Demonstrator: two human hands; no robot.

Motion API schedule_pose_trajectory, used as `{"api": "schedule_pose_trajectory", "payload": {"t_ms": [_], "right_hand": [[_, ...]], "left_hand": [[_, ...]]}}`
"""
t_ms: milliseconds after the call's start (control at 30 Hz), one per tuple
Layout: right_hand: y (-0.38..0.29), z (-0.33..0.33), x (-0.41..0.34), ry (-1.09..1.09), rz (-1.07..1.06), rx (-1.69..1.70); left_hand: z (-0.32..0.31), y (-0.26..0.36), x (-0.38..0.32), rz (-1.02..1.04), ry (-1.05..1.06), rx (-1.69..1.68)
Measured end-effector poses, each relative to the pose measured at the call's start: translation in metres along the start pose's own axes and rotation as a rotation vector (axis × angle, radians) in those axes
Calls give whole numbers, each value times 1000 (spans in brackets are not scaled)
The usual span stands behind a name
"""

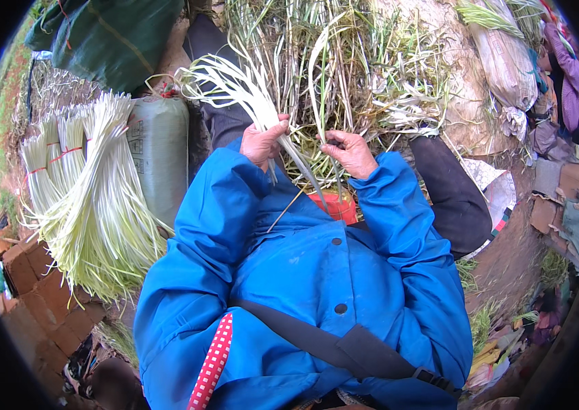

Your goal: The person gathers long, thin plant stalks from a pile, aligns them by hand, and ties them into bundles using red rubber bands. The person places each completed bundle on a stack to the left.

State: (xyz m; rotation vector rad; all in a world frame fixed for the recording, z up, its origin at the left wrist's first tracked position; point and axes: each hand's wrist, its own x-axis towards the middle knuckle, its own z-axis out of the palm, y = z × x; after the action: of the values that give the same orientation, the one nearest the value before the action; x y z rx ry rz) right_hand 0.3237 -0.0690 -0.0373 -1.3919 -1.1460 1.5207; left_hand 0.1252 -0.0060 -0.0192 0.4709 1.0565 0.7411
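Observation:
My left hand is closed round a bunch of pale chive-like stalks; their white ends fan out up and to the left, and the leafy ends hang down over my lap. Just to the right, my right hand pinches a single long stalk between thumb and fingers. Ahead of both hands lies a large heap of loose, partly dried stalks. Bundles of pale stalks tied with red string lean on a full grey-green sack at the left. A red bag shows beneath my hands.
A dark green cloth lies at the upper left. Brown bricks or blocks are at the lower left, more blocks at the right. Another person's purple sleeve shows at the upper right, near a pale sack.

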Motion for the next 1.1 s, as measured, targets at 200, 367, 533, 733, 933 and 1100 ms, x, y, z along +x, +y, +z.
{"api": "schedule_pose_trajectory", "payload": {"t_ms": [200, 367, 533, 733, 933, 1100], "right_hand": [[4, 15, -15, -71, -10, -107], [-12, 28, -9, -31, 17, 99], [-6, 35, -3, 211, -3, 98], [1, 6, 4, 415, -92, -365], [31, -62, 8, 578, -24, -647], [80, -189, 2, 588, 186, -1009]], "left_hand": [[14, 4, -4, -62, -22, 159], [17, 3, -11, -50, -24, 200], [8, 5, -17, 143, 44, 65], [-5, 12, -24, 188, 141, -46], [-32, 37, -30, 268, 198, -93], [-70, 62, -33, 373, 167, -184]]}}
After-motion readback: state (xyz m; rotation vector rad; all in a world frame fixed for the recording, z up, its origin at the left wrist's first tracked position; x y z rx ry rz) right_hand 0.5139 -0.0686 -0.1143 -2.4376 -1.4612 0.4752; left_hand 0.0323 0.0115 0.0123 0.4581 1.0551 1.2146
